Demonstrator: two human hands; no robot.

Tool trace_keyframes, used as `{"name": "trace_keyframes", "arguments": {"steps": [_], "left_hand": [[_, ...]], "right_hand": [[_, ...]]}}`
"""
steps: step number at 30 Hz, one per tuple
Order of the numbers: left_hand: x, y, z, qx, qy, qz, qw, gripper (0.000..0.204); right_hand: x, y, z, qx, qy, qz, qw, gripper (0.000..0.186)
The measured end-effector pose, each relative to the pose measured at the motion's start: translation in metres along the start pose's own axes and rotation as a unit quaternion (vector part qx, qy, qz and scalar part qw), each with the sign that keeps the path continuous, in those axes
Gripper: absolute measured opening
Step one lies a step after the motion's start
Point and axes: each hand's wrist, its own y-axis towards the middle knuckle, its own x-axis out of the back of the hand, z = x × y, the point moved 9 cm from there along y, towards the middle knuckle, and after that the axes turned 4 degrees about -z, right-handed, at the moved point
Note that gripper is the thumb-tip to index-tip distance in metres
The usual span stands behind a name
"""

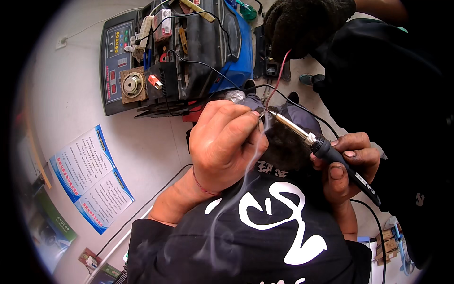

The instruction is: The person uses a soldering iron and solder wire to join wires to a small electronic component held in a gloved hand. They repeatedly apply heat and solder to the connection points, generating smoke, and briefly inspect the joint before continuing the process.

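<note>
My right hand [347,161] grips the black handle of a soldering iron [326,147]. Its metal tip points up and left, at the end of a thin red and dark wire [280,78]. My left hand [227,142] is closed in a pinch beside that tip, on a thin wire end mostly hidden by the fingers. Whitish smoke [246,175] trails from the tip down across my black shirt. Above, another person's dark fuzzy glove [302,28] is at the upper end of the red wire. A dark fuzzy shape [286,146] below the tip is unclear.
At upper left stands a blue and black machine [201,52] with a control panel [118,61], loaded with a speaker [133,85], small boxes and tools. A black cable [302,106] runs behind the iron. Another person in black [378,75] is close on the right. Posters [92,177] hang at left.
</note>
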Motion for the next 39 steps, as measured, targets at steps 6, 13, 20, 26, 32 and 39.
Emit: {"name": "trace_keyframes", "arguments": {"steps": [6, 13, 20, 26, 32, 39], "left_hand": [[0.0003, 0.0015, -0.0006, 0.003, 0.004, 0.009, 1.000, 0.029], [0.0001, 0.0034, -0.0013, 0.005, 0.004, -0.001, 1.000, 0.027], [-0.0006, 0.0027, 0.0011, 0.013, -0.003, 0.004, 1.000, 0.027], [-0.0020, 0.0030, 0.0017, 0.014, 0.003, 0.007, 1.000, 0.026], [-0.0028, 0.0041, 0.0027, 0.017, 0.004, 0.006, 1.000, 0.027], [-0.0034, 0.0050, 0.0045, 0.013, -0.001, 0.014, 1.000, 0.028]], "right_hand": [[0.0005, -0.0012, -0.0005, -0.001, -0.009, -0.002, 1.000, 0.039], [-0.0002, -0.0015, -0.0021, -0.018, -0.038, -0.050, 0.998, 0.042], [-0.0001, -0.0016, -0.0029, -0.010, -0.022, -0.043, 0.999, 0.041], [-0.0021, 0.0021, 0.0010, -0.011, -0.087, -0.006, 0.996, 0.049], [-0.0021, 0.0033, 0.0005, 0.024, -0.082, 0.043, 0.995, 0.040], [-0.0028, 0.0048, -0.0001, 0.015, -0.076, 0.046, 0.996, 0.039]]}}
